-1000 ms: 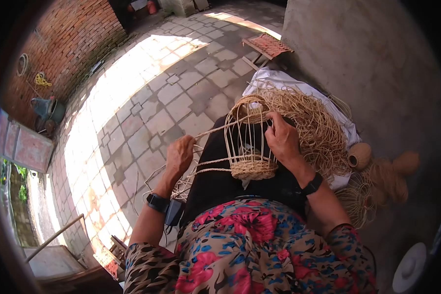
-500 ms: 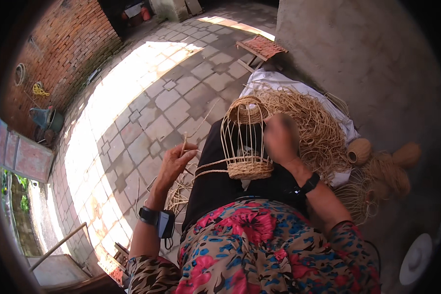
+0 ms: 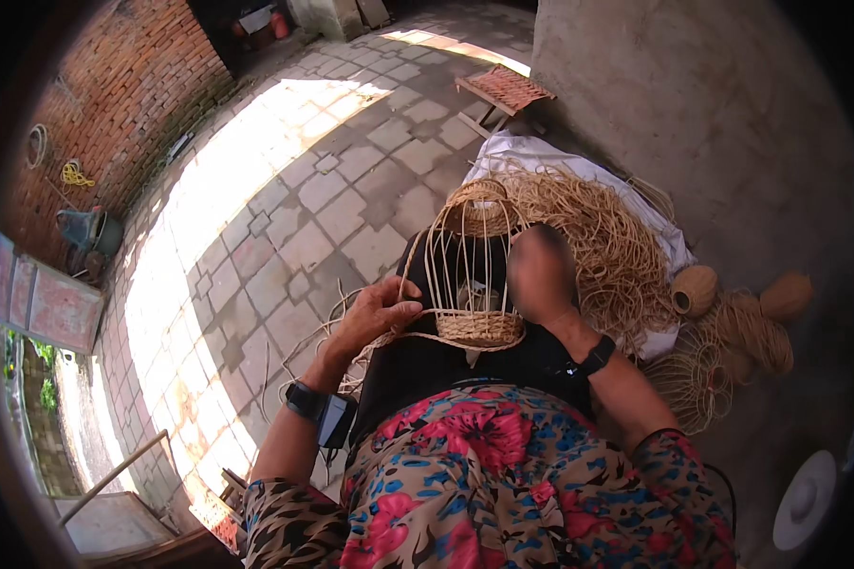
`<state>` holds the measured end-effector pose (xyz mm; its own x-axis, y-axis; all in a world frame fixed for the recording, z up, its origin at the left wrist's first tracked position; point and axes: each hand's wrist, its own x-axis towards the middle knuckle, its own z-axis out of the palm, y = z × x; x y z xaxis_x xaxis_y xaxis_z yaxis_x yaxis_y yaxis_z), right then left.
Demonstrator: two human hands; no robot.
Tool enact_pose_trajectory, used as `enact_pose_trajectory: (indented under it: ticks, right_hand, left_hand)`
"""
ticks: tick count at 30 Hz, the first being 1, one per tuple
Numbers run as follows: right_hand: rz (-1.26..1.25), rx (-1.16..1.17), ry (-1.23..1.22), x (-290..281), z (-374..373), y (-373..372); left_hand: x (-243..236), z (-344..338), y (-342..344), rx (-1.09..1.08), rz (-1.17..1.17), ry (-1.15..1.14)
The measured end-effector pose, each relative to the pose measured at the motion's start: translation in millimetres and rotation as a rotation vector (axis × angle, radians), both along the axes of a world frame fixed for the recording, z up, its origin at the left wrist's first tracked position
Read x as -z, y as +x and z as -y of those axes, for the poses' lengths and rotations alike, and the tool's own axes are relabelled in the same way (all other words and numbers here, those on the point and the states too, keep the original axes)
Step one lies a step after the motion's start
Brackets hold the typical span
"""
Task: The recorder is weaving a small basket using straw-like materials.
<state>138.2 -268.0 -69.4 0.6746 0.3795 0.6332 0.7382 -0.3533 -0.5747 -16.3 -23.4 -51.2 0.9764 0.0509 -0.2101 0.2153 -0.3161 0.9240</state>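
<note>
An unfinished woven basket (image 3: 480,328) rests on my lap, with a woven band at its near end, bare upright stakes along its sides and a woven ring (image 3: 479,207) at its far end. My right hand (image 3: 544,275) is closed against the basket's right side; a dark blur covers part of it, hiding some fingers. Just left of the near band, my left hand (image 3: 381,311) pinches a tan twisted cord (image 3: 431,232). The cord loops up beside the stakes, and strands run from the hand to the band.
To my right, a heap of tan cord (image 3: 607,251) lies on a white sheet (image 3: 512,152). Woven pieces (image 3: 696,290) and coils of cord (image 3: 754,332) lie beside it. A slatted stool (image 3: 505,87) stands ahead by the wall. Loose strands trail on the paving at my left.
My left hand has moved right and down, close to the basket's near band, and the cord now arches against the stakes. My right hand and the basket have hardly moved.
</note>
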Motion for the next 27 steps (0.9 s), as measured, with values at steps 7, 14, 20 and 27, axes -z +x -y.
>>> enact_pose_trajectory:
  ticks: [7,14,20,27]
  right_hand:
    - [-0.188,-0.02,-0.028,13.4,13.2,7.1]
    - [-0.206,-0.006,-0.043,3.0,11.6,1.3]
    - [-0.195,-0.006,-0.017,5.1,13.0,1.8]
    - [-0.24,0.042,-0.091,18.3,28.9,8.1]
  left_hand:
    - [-16.2,-10.3,7.5,-0.205,-0.027,-0.729]
    - [-15.2,32.8,40.1,-0.157,0.023,-0.247]
    - [-5.4,61.7,55.3,-0.188,0.329,0.661]
    - [-10.8,45.3,48.0,-0.225,0.187,-0.209]
